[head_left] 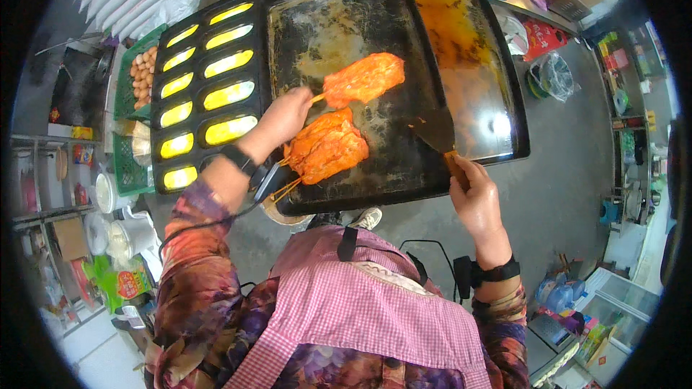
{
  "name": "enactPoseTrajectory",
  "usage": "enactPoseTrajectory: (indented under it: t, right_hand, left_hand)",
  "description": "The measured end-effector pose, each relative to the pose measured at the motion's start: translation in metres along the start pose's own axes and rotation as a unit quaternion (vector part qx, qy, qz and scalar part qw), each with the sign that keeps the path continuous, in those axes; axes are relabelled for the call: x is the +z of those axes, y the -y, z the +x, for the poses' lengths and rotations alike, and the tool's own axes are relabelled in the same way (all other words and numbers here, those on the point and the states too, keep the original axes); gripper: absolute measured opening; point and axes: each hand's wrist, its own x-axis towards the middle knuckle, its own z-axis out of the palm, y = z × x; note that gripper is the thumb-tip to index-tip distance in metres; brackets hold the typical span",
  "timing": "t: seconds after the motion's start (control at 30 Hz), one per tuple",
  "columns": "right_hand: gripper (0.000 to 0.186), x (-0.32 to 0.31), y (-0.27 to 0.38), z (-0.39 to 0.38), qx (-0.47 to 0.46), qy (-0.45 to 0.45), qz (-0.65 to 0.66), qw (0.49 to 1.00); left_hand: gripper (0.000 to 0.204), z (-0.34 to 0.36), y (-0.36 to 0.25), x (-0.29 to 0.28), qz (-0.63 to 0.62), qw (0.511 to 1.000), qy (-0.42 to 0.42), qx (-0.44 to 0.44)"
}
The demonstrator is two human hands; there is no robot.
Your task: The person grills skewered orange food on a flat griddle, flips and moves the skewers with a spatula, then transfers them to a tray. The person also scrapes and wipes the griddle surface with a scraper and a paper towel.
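In my left hand (290, 113) is the stick of a skewer of flattened, orange-red marinated meat (366, 81), held over a dark baking tray (353, 21). Just below it lies a stack of similar meat skewers (329, 147) on the tray, their sticks pointing toward my body. The fingers of my right hand (476, 198) are wrapped round the wooden handle of a wide scraper (435, 130). Its dark blade rests over the tray's right edge, and a small orange bit sticks to it.
Left of the tray sits a black mould pan (261, 94) with yellow filling in oval wells. A second tray (476, 94) holding brownish oil is on the right. Eggs (144, 72) fill a green crate (124, 97) at far left. A clear plastic bag (553, 75) stands on the floor.
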Motion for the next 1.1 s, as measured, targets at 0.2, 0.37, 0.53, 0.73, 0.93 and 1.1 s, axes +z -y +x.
enactPoseTrajectory:
  t: [0.2, 0.37, 0.53, 0.73, 0.93, 1.1]
  right_hand:
    - [0.033, -0.005, -0.013, -0.019, 0.000, 0.015, 0.014, 1.000]
    - [0.032, 0.001, -0.020, -0.028, -0.020, 0.045, 0.013, 0.999]
    - [0.032, 0.010, -0.016, -0.036, -0.046, 0.055, -0.016, 0.997]
    - [0.034, 0.029, -0.007, -0.039, 0.001, 0.077, -0.047, 0.996]
    - [0.036, 0.056, -0.001, -0.038, 0.024, 0.065, -0.104, 0.992]
    - [0.036, 0.066, 0.005, -0.049, 0.052, 0.063, -0.117, 0.990]
  left_hand:
    - [0.010, -0.121, -0.022, 0.001, 0.041, 0.996, 0.040, -0.071]
    - [0.017, -0.159, -0.028, 0.017, 0.142, 0.985, 0.020, -0.096]
    - [0.080, -0.163, -0.035, 0.025, 0.241, 0.965, -0.009, -0.103]
    - [0.052, -0.149, -0.015, 0.031, 0.290, 0.956, 0.008, -0.053]
    - [0.012, -0.136, 0.008, 0.029, 0.322, 0.946, -0.007, -0.022]
    - [0.013, -0.135, 0.014, 0.024, 0.302, 0.952, -0.044, 0.001]
